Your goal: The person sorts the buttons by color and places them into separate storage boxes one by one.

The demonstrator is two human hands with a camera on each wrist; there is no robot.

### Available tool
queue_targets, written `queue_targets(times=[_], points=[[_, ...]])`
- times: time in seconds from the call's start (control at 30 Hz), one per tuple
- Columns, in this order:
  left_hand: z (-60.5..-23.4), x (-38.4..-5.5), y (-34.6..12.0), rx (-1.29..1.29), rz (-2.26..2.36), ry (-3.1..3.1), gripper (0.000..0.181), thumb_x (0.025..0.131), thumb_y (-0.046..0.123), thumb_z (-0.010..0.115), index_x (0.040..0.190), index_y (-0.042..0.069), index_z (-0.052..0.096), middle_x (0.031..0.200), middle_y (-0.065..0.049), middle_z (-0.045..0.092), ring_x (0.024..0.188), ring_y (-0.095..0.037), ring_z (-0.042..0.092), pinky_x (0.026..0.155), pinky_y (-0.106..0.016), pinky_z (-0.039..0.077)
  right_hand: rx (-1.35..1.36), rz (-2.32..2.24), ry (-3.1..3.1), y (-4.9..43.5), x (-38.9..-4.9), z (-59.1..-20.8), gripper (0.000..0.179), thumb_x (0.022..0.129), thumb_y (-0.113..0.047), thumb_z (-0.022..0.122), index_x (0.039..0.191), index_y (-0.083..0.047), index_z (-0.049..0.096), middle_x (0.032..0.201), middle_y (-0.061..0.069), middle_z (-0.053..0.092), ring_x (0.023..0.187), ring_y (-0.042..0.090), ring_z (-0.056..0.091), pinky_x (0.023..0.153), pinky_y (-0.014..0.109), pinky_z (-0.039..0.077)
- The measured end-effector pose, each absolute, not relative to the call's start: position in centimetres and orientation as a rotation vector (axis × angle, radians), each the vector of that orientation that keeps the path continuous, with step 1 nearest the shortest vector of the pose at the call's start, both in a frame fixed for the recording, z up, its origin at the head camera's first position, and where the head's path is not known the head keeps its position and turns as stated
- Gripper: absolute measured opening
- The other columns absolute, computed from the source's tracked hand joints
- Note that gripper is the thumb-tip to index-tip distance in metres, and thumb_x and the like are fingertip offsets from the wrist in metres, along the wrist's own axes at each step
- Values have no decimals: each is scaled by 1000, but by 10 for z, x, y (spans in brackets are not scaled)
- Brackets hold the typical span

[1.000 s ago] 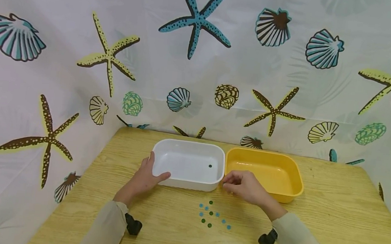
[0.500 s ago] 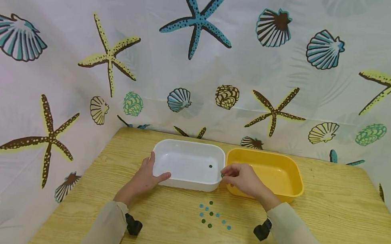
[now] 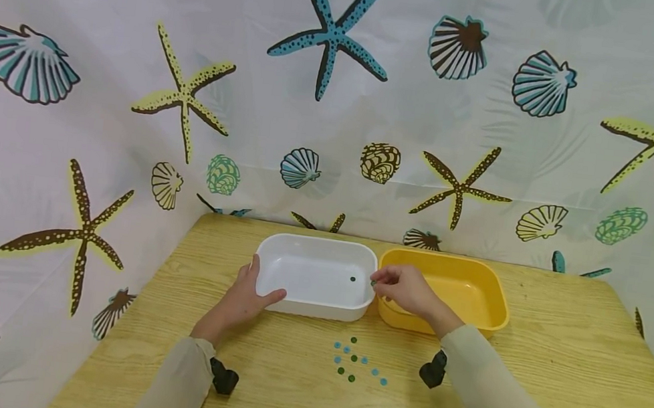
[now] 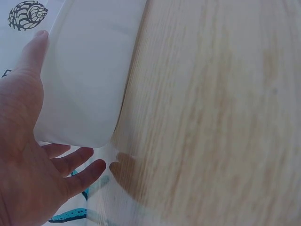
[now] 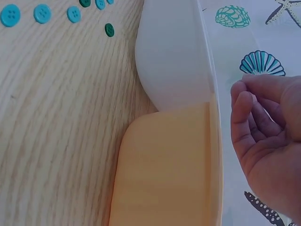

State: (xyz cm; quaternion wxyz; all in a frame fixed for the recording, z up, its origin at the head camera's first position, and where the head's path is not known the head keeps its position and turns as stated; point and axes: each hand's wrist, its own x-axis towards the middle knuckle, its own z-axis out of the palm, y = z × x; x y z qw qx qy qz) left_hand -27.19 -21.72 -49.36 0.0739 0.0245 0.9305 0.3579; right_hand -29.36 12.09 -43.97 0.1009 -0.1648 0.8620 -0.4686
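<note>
My right hand (image 3: 408,289) pinches a small green button (image 3: 374,283) between thumb and fingertips, at the right rim of the white tub (image 3: 305,309). In the right wrist view the right hand (image 5: 265,127) is above the tubs' rims, and its button cannot be made out. A second green button (image 3: 353,279) lies inside the white tub. My left hand (image 3: 243,299) rests against that tub's near left corner. Spread, fairly straight fingers (image 4: 80,181) lie by the end wall in the left wrist view, with the thumb up at the rim.
A yellow tub (image 3: 482,299) stands right of the white one, close against it. On the wooden table (image 3: 282,387) in front lie several loose buttons, blue ones like this blue button (image 5: 42,14) and green ones like this green button (image 5: 109,30). A shell-and-starfish curtain (image 3: 335,131) hangs behind.
My right hand has risen from the near side where the tubs meet to the white tub's right rim, carrying the green button. The left hand and the tubs stay put.
</note>
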Motion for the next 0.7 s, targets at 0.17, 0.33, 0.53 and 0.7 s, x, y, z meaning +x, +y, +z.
queue_targets(times=[0.17, 0.33, 0.53, 0.7], points=[[-494, -271, -217, 77, 1084, 2796, 116, 81, 67, 57, 149, 7, -14, 153, -24, 3, 135, -44, 23, 105, -57, 25, -478, -1345, 2566, 119, -300, -438, 19, 89, -8, 64, 106, 1, 68, 86, 6, 64, 72, 18, 58, 67, 29, 52], [-493, -271, -217, 76, 1090, 2794, 116, 81, 66, 58, 149, 6, -14, 153, -24, 3, 134, -45, 24, 104, -57, 25, -474, -1333, 2575, 116, -306, -439, 19, 89, -8, 64, 106, 0, 68, 85, 6, 63, 72, 19, 58, 67, 28, 52], [-493, -270, -217, 86, 1101, 2792, 116, 81, 66, 58, 150, 5, -13, 152, -25, 3, 134, -46, 24, 104, -57, 26, -468, -1322, 2590, 113, -313, -442, 18, 89, -7, 64, 106, 0, 68, 84, 6, 63, 73, 18, 58, 67, 28, 52], [-492, -269, -217, 97, 1095, 2796, 116, 81, 67, 57, 149, 5, -13, 153, -25, 2, 134, -46, 23, 104, -57, 25, -445, -1303, 2605, 109, -318, -442, 18, 90, -8, 63, 106, -1, 69, 85, 6, 63, 73, 18, 58, 68, 27, 52]])
